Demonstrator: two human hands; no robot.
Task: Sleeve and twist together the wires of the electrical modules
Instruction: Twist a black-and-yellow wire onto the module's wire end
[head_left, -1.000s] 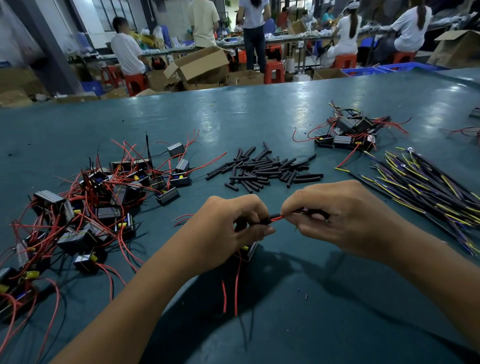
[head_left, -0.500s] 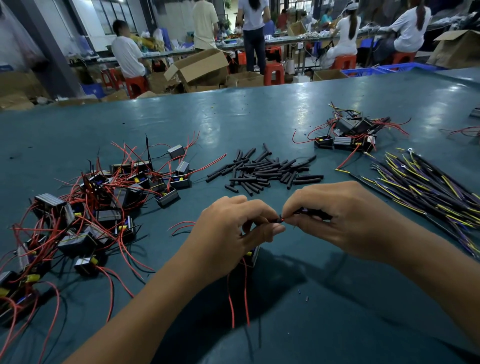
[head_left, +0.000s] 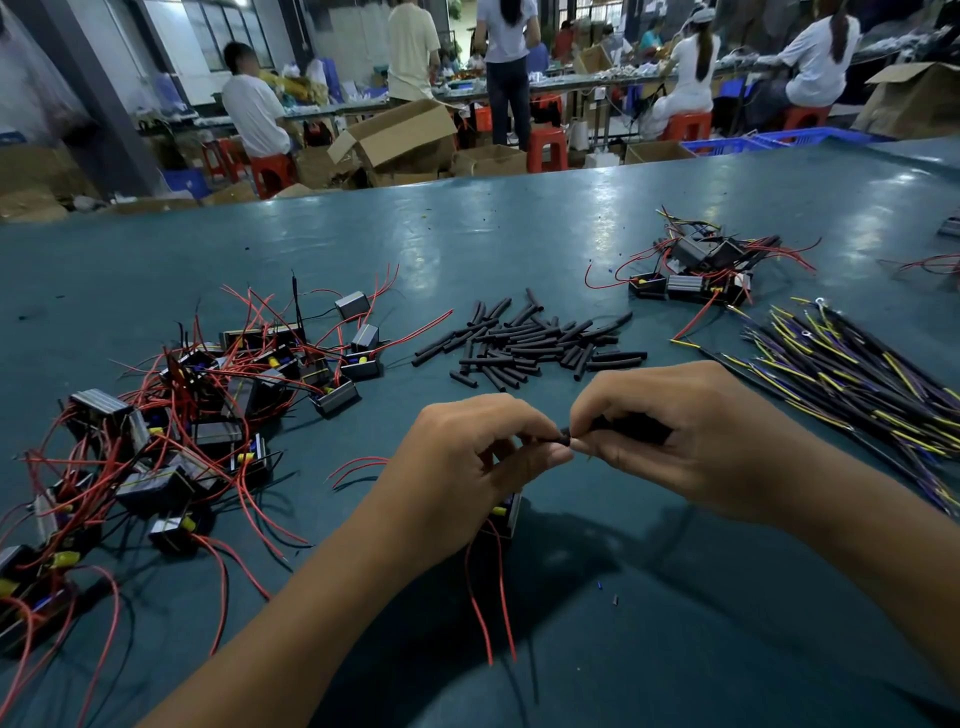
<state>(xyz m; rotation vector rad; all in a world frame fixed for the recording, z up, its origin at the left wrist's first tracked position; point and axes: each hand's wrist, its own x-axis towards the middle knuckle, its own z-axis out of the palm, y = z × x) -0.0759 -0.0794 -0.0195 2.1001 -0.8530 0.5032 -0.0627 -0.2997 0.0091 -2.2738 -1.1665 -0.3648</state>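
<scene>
Over the near middle of the teal table (head_left: 519, 234), my left hand (head_left: 467, 462) pinches the wire end of a small black electrical module (head_left: 506, 514) that hangs below it, mostly hidden. Two red wires (head_left: 488, 613) dangle from the module. My right hand (head_left: 691, 436) pinches a black sleeve (head_left: 621, 428), its end touching my left fingertips. The joint between the fingertips is hidden.
A pile of modules with red wires (head_left: 182, 415) lies at the left. Loose black sleeves (head_left: 530, 343) lie ahead. A smaller group of modules (head_left: 696, 275) sits at the far right, beside a bundle of black, yellow and purple wires (head_left: 852, 374). People work at benches beyond.
My hands have closed together. The short stretch of red wire between them a second ago is now covered. The hanging module and its red wires have dropped a little lower.
</scene>
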